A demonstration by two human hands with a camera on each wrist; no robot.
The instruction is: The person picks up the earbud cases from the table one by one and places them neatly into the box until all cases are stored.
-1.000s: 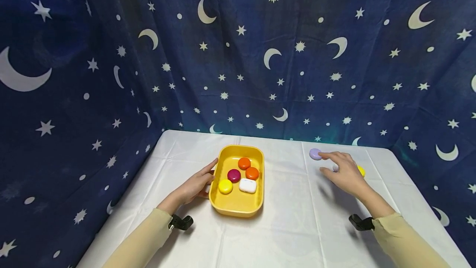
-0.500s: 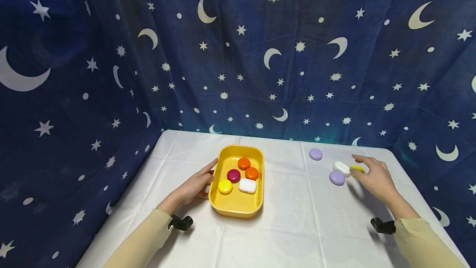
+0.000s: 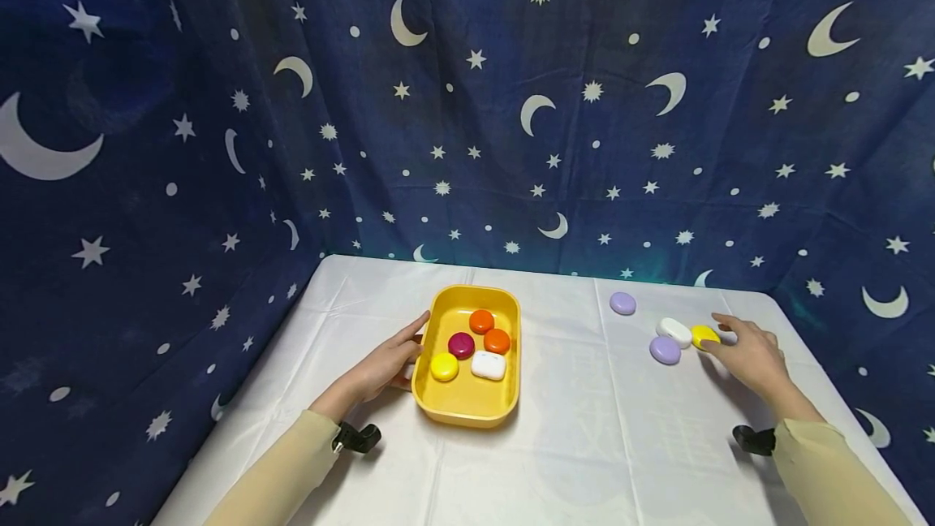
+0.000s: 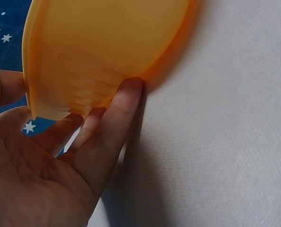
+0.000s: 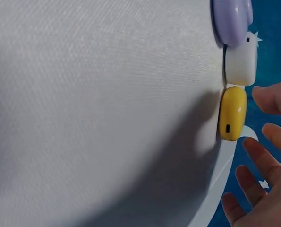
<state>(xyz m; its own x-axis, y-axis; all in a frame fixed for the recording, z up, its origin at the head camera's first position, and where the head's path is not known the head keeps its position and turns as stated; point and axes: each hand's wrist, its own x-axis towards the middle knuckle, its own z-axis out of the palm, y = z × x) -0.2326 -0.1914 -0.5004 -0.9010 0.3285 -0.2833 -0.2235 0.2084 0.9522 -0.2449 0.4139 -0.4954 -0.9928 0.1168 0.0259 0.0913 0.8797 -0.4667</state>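
Starry cloth (image 3: 504, 63) backs the counter (image 3: 570, 461): left hand (image 3: 381, 365) touching the tray (image 3: 466, 417) with extended fingers, right hand (image 3: 756, 357), fingers parted beside the yellow case (image 3: 703, 336) at far right, apparently reaching and needing a pinch.

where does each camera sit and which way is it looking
Head: worn on the head, facing forward and down at the creased white tablecloth; left hand, right hand and beige sleeves show.
Left wrist: on that wrist, facing the outer wall of the yellow round-cornered box; the left hand shows.
Right wrist: on that wrist, facing across the tablecloth; the right hand shows along the right edge.
Shared: the head and right wrist views both show the glossy yellow rounded piece beside the right hand.
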